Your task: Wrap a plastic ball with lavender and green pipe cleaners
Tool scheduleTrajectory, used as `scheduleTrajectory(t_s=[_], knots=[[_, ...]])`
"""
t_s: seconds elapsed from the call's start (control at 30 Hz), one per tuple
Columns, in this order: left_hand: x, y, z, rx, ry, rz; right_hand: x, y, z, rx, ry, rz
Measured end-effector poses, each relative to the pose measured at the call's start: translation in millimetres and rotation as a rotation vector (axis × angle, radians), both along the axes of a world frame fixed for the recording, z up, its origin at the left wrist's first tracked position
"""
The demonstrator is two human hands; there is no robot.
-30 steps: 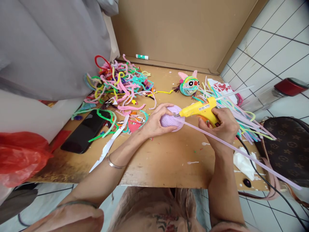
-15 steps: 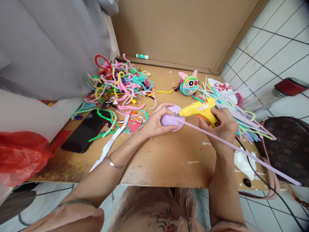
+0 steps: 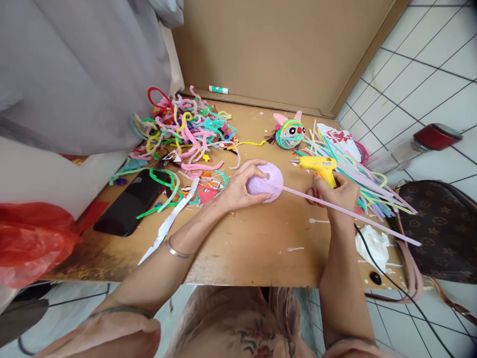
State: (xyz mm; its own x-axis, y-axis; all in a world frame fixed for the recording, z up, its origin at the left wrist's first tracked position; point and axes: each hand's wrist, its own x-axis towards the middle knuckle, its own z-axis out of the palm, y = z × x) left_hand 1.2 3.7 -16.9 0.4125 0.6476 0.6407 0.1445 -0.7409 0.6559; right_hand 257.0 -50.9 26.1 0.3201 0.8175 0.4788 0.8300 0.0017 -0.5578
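My left hand [image 3: 242,186] is closed round a ball wound from lilac pipe cleaner [image 3: 270,188], thumb below and fingers above. A small hole shows near the top of the ball. From its right side a long loose lilac strand [image 3: 357,215] runs out to the right, passing in front of my right wrist. My right hand [image 3: 341,194] grips a yellow hot glue gun [image 3: 316,164] by its handle. The gun's metal nozzle points left, apart from the ball. Red-handled scissors [image 3: 315,195] lie on the table under the gun, partly hidden.
A tangle of coloured pipe cleaners [image 3: 190,124] lies back left, near a black phone [image 3: 128,204]. A decorated ball with pink ears [image 3: 289,133] stands at the back. Straight pipe cleaners [image 3: 367,174], a brown handbag [image 3: 439,233] and the gun's cord [image 3: 398,288] are on the right.
My right hand has drawn the glue gun right, away from the ball, where its nozzle was touching. The scissors have come into sight. My left hand still holds the ball.
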Motion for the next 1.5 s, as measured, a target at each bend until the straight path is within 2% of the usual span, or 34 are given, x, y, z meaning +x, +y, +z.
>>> scheduleTrajectory(t_s=[0.07,0.1,0.27,0.33,0.43,0.5,0.57,0.63,0.7,0.83,1.03,1.17,1.27,1.4,1.5], knots=[[0,0,-0.7,-0.014,0.007,0.011,7,5,-7.3,-0.092,-0.069,-0.255],[0,0,-0.9,-0.020,0.006,0.015,10,8,-11.6,-0.151,-0.110,-0.328],[1,0,0.9,-0.070,0.011,0.012,12,16,-31.1,-0.351,-0.251,-0.401],[1,1,1.4,-0.091,0.004,0.007,9,14,-32.7,-0.356,-0.303,-0.401],[1,3,0.4,-0.098,-0.029,0.014,-2,4,-26.4,-0.196,-0.371,-0.320],[1,4,-0.8,-0.106,-0.054,0.026,-15,-4,-19.2,-0.089,-0.314,-0.161],[2,5,-1.5,-0.118,-0.072,0.027,-32,-13,-11.4,-0.079,-0.078,0.101],[3,5,-1.3,-0.131,-0.081,0.014,-51,-18,-3.2,-0.127,0.276,0.347],[3,4,-0.4,-0.139,-0.085,0.000,-67,-20,5.5,-0.124,0.516,0.464],[2,3,1.5,-0.149,-0.081,-0.025,-79,-9,21.8,-0.106,0.585,0.482],[0,4,3.7,-0.139,-0.039,-0.059,-73,21,34.8,-0.218,0.602,0.510],[-2,3,6.8,-0.150,-0.021,-0.089,-75,35,34.1,-0.248,0.594,0.557],[-2,2,8.9,-0.167,-0.013,-0.099,-77,41,29.4,-0.212,0.524,0.584],[-2,1,9.8,-0.169,0.001,-0.120,-79,41,23.6,-0.116,0.443,0.556],[-2,0,9.2,-0.165,-0.002,-0.131,-80,37,26.5,-0.163,0.492,0.564]])
